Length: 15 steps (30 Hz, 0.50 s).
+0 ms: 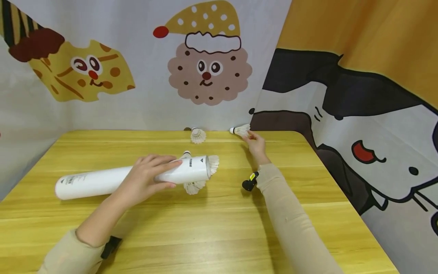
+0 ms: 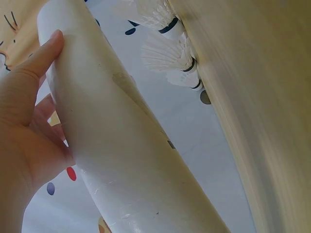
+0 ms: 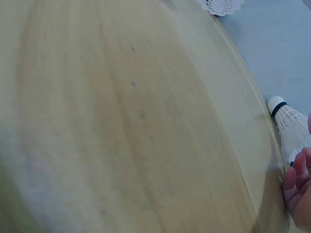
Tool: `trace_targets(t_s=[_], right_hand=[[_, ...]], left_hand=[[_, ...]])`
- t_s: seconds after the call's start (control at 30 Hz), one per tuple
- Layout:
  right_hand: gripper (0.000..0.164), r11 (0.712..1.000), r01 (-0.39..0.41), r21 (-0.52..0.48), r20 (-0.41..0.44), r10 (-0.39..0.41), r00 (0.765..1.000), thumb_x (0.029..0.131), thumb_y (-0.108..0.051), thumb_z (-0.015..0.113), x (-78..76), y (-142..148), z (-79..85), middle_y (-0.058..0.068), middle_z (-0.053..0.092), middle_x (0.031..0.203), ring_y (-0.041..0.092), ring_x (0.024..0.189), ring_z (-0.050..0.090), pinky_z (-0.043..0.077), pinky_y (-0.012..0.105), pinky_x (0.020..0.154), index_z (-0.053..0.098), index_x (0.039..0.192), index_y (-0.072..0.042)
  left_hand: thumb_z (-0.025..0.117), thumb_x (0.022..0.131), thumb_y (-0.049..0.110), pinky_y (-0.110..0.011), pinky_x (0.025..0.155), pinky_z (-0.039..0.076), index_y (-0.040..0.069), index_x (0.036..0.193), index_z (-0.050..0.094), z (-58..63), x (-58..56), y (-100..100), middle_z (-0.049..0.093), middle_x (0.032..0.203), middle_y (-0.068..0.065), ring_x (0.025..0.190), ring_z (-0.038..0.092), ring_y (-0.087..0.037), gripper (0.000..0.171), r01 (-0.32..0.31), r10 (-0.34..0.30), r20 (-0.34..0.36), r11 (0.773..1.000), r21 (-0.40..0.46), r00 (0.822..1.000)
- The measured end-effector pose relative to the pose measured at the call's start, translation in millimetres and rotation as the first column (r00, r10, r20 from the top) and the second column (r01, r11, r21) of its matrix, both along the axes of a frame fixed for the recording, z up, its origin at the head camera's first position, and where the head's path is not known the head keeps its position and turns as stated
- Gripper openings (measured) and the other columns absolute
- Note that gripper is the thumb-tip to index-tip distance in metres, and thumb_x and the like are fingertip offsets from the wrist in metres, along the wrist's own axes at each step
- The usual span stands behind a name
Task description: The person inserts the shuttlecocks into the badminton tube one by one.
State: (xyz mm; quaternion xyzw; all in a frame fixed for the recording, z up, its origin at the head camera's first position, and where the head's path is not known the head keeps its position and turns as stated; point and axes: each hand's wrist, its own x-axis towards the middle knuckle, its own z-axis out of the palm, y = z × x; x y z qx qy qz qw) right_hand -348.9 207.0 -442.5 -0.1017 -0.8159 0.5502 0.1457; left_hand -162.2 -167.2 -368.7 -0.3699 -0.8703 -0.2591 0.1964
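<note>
While the left hand (image 1: 145,177) grips a white tube (image 1: 92,180), right hand (image 1: 257,146) pinching a shuttlecock (image 1: 241,130) at the table (image 1: 219,232)'s far edge.

The left grip (image 1: 148,175) is lying palm down and holding, its fingers (image 1: 165,166) pointing rightward and its thumb (image 1: 165,185) opposing them on the body side. The left forearm (image 1: 99,224) is slanting back from this grip, down and leftward. Farther forward and to its right, the right grip (image 1: 256,146) is pinching with bent fingertips (image 3: 301,164); behind that grip, the right forearm (image 1: 287,205) is extending toward the body.
</note>
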Motion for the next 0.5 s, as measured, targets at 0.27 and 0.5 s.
trace_targets(t_s=[0.27, 0.5], right_hand=[[0.037, 0.998, 0.010, 0.057, 0.031, -0.011, 0.999, 0.087, -0.018, 0.073, -3.2, -1.7, 1.1, 0.013, 0.063, 0.099, 0.018, 0.087, 0.052, 0.038, 0.021, 0.067, 0.067, 0.120, -0.004], [0.026, 0.991, 0.059, 0.116, 0.011, -0.060, 0.998, 0.086, -0.018, 0.074, -0.9, -5.5, -5.4, 0.012, 0.066, 0.095, 0.019, 0.085, 0.054, 0.039, 0.026, 0.072, 0.073, 0.108, -0.004]], left_hand=[[0.081, 0.072, 0.035, -0.046, 0.086, 0.035, 0.022, 0.135, 0.058, 1.2, 0.3, 1.4, 0.058, 0.131, -0.005, 0.111, 0.052, -0.024, 0.068, 0.010, -0.010, -0.006, 1.000, -0.005, 1.000], [0.080, 0.073, 0.036, -0.046, 0.086, 0.035, 0.022, 0.134, 0.058, 1.5, 0.4, 2.2, 0.058, 0.130, -0.006, 0.111, 0.052, -0.025, 0.067, 0.014, -0.014, -0.016, 1.000, -0.003, 1.000]])
